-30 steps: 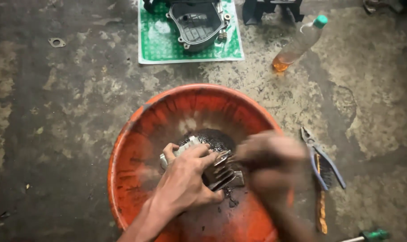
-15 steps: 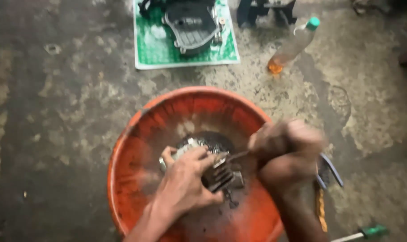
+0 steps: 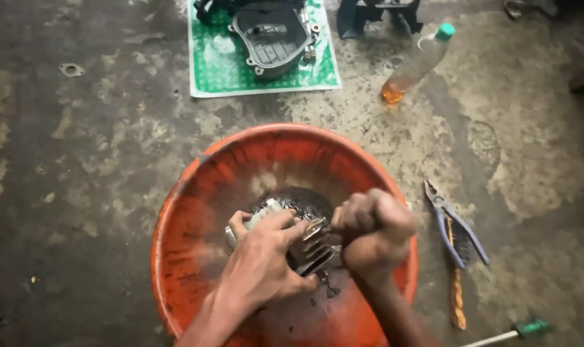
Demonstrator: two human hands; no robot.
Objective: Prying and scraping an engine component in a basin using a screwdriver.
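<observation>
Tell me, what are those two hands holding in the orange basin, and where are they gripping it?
The left hand grips a finned metal engine part over its top, inside the orange basin. The right hand is fisted beside the fins; what it holds is hidden.

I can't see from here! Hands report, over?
Left hand gripping finned metal part in orange basin. Right hand fisted against part; tool hidden. Pliers lie aside, nothing blocking.
</observation>
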